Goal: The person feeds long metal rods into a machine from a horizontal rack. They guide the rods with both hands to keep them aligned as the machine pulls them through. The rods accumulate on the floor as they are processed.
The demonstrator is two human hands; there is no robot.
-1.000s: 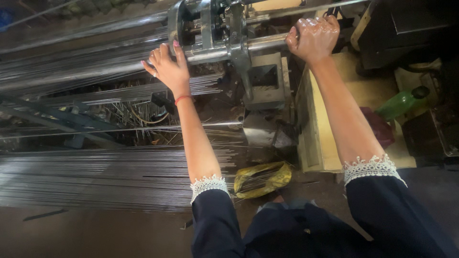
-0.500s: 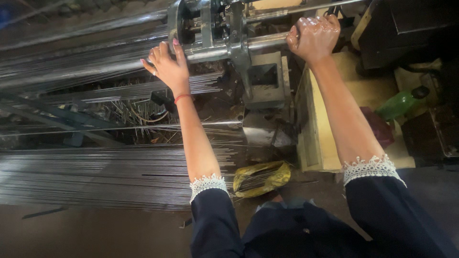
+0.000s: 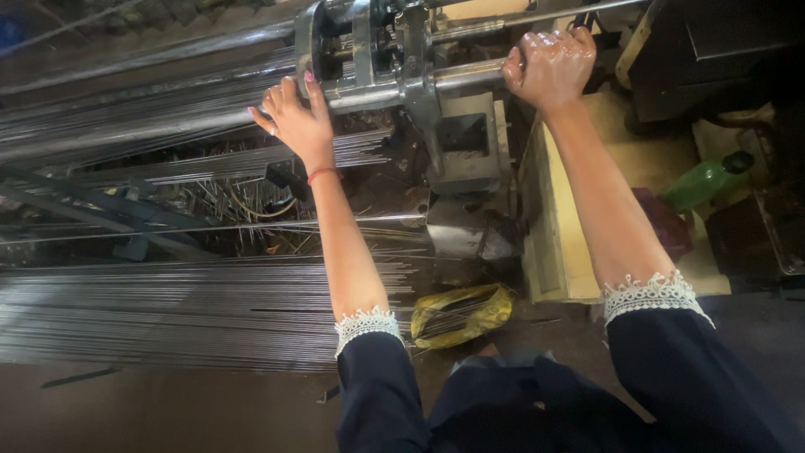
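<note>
We see almost nothing changed from half a second ago: both our hands stay where they were, and the rods, bag and bottle have not shifted. Our left hand (image 3: 295,124) lies open, fingers (image 3: 281,94) spread flat against the long steel bar (image 3: 126,138) just left of the machine (image 3: 377,50), holding nothing. Our right hand (image 3: 549,67) is closed in a fist around the shaft (image 3: 470,74) that sticks out of the machine's right side, the fingers wrapped over its top. Below the arms, bundles of thin rods (image 3: 168,310) lie on the floor, with a yellow bag (image 3: 461,312) at their right end. A green bottle (image 3: 704,180) lies on the wooden bench (image 3: 570,252) near its right edge.
</note>
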